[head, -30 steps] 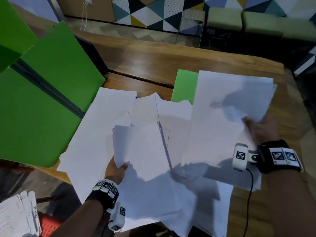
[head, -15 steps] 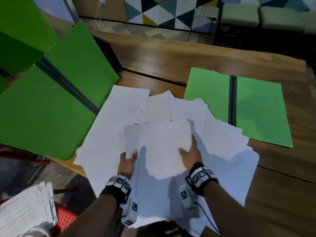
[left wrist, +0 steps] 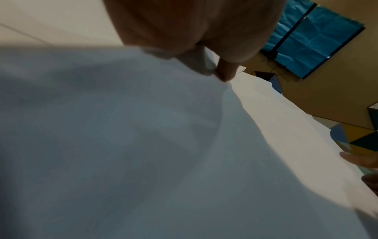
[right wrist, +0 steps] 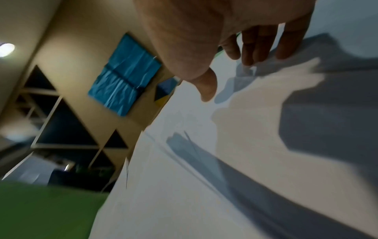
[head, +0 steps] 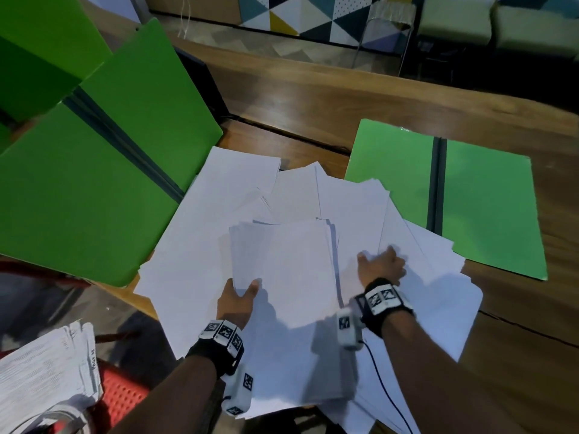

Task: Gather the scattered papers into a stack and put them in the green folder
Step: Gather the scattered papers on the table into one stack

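White papers lie fanned across the wooden table. My left hand grips the near-left corner of a gathered paper stack, thumb on top; the left wrist view shows that thumb on the sheets. My right hand rests with straight fingers on loose sheets to the right of the stack; in the right wrist view its fingertips touch the paper. The green folder lies open and flat at the right, its near-left corner under the papers.
Two larger green folders lie open on the left, overhanging the table's near edge. A pile of printed papers sits on something red below the table at lower left. A metal stool and benches stand beyond the far edge.
My right hand brought a sheet from the right onto the stack, then moved right onto the loose sheets. The folder is uncovered now. My left hand has kept hold of the stack.
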The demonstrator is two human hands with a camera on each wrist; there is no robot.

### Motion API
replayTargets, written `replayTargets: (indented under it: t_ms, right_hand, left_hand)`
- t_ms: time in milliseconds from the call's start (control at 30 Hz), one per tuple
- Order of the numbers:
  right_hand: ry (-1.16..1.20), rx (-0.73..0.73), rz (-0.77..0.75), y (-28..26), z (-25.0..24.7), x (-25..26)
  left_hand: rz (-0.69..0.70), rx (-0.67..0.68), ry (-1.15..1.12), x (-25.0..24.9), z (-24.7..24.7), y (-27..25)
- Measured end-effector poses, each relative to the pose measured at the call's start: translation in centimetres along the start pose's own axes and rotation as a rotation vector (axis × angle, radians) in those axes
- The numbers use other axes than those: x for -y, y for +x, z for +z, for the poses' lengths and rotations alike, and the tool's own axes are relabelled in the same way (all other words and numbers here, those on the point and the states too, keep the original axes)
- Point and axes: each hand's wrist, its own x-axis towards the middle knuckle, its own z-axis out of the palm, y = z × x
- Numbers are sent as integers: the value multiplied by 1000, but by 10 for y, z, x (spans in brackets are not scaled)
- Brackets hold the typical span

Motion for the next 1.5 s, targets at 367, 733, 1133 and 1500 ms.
replayTargets:
  t_ms: [367, 733, 1133, 1500]
  right_hand:
    - [145, 122, -11, 16, 2, 36]
    - [-248, 225, -197, 102, -101, -2]
    - [-259, 116, -168, 100, -53, 7]
    - [16, -61, -162, 93, -117, -46]
  left_hand:
    - [-6, -53, 6, -8, 2, -9]
    - [-26, -43, 47, -5, 2, -2]
    - [-33, -75, 44, -7, 5, -2]
    - [-16, -96, 70, -11, 6, -4]
